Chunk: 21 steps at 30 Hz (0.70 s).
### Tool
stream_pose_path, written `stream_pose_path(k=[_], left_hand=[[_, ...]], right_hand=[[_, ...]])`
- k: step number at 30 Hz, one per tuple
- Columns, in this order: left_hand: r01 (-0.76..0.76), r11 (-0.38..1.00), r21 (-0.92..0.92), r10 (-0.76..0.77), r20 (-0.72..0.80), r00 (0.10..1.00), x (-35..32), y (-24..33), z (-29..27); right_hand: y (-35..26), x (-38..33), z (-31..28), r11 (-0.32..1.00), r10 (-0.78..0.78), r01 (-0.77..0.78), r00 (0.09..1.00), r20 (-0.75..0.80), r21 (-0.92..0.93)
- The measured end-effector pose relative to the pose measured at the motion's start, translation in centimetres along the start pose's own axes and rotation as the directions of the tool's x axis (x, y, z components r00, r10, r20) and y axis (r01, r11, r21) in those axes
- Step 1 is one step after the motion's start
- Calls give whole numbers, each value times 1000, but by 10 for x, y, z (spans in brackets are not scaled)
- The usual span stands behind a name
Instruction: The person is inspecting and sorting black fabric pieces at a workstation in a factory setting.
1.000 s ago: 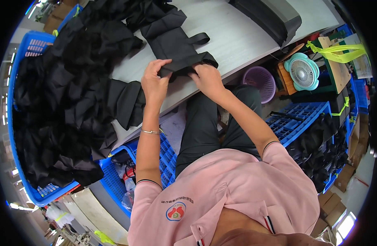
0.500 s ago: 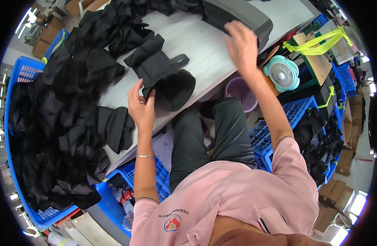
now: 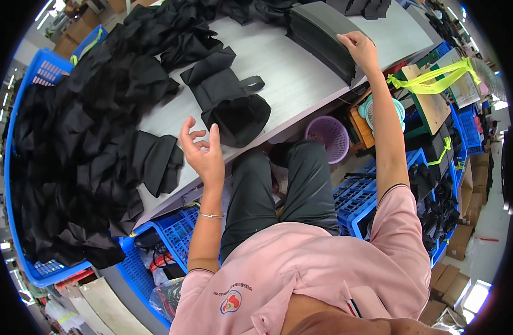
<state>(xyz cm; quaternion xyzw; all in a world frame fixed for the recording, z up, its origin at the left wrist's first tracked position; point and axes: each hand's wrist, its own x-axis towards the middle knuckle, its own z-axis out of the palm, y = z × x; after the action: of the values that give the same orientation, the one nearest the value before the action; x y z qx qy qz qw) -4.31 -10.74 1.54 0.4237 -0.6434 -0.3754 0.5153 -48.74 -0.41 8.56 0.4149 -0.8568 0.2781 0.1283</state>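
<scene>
My right hand (image 3: 361, 51) is at the near right corner of a stack of dark grey flat sheets (image 3: 323, 42) on the table, with fingertips pinched at the edge of the top sheet. How much is between the fingers is partly hidden. My left hand (image 3: 205, 149) hovers over the table's near edge, fingers curved and apart, with nothing in it. Just beyond it lies a black fabric pouch (image 3: 220, 92) with a small loop at its side and its mouth toward me. A separate folded black fabric piece (image 3: 159, 162) rests left of my left hand.
A big heap of black fabric pieces (image 3: 89, 128) fills the left side, over a blue crate (image 3: 13, 167). Below the table's right edge are a purple basket (image 3: 330, 134), a turquoise fan (image 3: 398, 111) and blue crates (image 3: 351, 195). A yellow strap (image 3: 429, 84) hangs beyond.
My right hand has come down from a blurred, open reach to pinch at the grey stack's edge. My left hand has drawn back slightly from the pouch, which stays on the table.
</scene>
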Motion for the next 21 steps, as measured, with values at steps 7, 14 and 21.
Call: stream_pose_path(k=[7,14,21], left_hand=[[108,975,-197,-98,58,993,-44,10,-12],[287,896,-339,-222,218,950,-88,15,-14],[777,485,-401,-225,802,554,-114,4,7]], right_hand=[[5,7,-5,974,-178,183,983,50,-135],[-10,-16,12,722,-541,426,839,-61,-545],[-123,-184,-37,807,-503,456,863,-35,-375]])
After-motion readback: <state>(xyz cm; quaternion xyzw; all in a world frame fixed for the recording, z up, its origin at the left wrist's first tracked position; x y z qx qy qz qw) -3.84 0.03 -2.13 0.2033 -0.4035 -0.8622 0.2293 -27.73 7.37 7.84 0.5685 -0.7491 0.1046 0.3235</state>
